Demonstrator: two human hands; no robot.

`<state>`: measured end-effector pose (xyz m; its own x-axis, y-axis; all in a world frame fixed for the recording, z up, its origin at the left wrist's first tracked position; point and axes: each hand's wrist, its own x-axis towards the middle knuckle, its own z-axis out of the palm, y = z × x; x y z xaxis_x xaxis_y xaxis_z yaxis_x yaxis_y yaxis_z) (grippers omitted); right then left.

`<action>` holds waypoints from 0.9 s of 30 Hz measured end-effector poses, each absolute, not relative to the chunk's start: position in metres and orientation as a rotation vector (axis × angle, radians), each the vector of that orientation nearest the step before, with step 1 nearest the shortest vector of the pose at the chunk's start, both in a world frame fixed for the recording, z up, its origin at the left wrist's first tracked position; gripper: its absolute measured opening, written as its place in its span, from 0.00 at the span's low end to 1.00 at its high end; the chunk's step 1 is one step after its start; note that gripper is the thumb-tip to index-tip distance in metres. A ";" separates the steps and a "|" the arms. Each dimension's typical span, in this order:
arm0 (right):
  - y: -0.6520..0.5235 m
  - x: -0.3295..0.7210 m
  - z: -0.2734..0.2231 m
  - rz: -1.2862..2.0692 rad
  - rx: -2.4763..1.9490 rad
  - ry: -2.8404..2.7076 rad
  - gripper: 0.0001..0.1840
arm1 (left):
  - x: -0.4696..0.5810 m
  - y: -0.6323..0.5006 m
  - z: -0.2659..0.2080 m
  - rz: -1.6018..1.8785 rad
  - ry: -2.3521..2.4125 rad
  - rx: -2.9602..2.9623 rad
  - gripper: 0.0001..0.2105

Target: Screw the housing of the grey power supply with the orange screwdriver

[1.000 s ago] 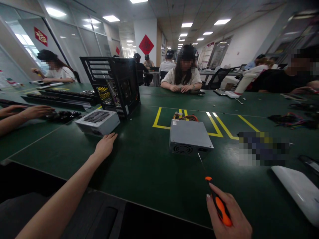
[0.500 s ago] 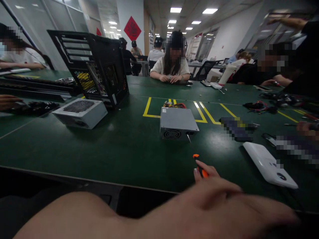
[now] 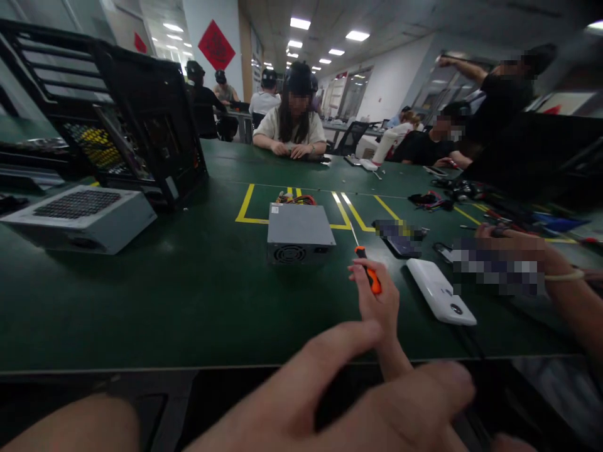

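My right hand (image 3: pixel 380 304) is closed around the handle of a screwdriver (image 3: pixel 374 282) with an orange and black grip, its shaft pointing up and away over the table. Just left of it a grey power supply (image 3: pixel 300 225) lies on the table, fan grille toward me and a bundle of coloured cables behind. Close to the camera, my left hand (image 3: pixel 301 389) reaches across in front of my right forearm, finger and thumb spread apart, with nothing visible in it. Whether it touches the forearm I cannot tell.
A second power supply (image 3: pixel 94 216) and a black computer case (image 3: pixel 151 125) stand at the left. To the right lie a white device (image 3: pixel 440 292) and a dark phone-like object (image 3: pixel 398 237). A co-worker's hand (image 3: pixel 516 248) is at the right edge; another person sits opposite.
The view has swung right, so things shift left in the picture. My right hand shows more fully, with the screwdriver's shaft now pointing up. My left hand has drawn back and its fingers show apart.
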<state>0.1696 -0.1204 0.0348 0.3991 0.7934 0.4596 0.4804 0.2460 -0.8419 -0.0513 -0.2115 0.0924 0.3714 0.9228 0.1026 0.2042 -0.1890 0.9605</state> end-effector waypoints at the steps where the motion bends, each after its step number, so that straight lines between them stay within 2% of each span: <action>1: -0.108 0.172 0.036 0.358 -1.385 -1.208 0.12 | -0.055 -0.192 0.099 0.877 0.964 1.793 0.24; 2: -0.094 0.175 0.037 0.416 -1.365 -1.169 0.14 | -0.058 -0.168 0.104 0.851 0.950 1.910 0.25; 4: -0.066 0.178 0.035 0.633 -1.275 -1.004 0.16 | -0.061 -0.114 0.103 1.006 1.124 1.922 0.25; 6: -0.038 0.179 0.032 0.706 -1.255 -0.980 0.18 | -0.059 -0.063 0.085 1.100 1.279 1.748 0.27; 10: -0.002 0.174 0.023 0.751 -1.232 -0.958 0.19 | -0.048 -0.006 0.041 1.048 1.388 1.299 0.31; 16: 0.008 0.164 0.011 0.763 -1.179 -0.954 0.18 | -0.040 -0.008 0.032 1.095 1.121 1.339 0.24; 27: -0.005 0.157 0.018 0.812 -1.043 -1.068 0.20 | -0.067 -0.009 0.032 1.069 1.129 1.615 0.28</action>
<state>0.1573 -0.0046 0.0179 0.2973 0.9090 0.2921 -0.0386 0.3171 -0.9476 -0.0669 -0.0093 0.0316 0.2203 0.9618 0.1625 0.2150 -0.2104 0.9537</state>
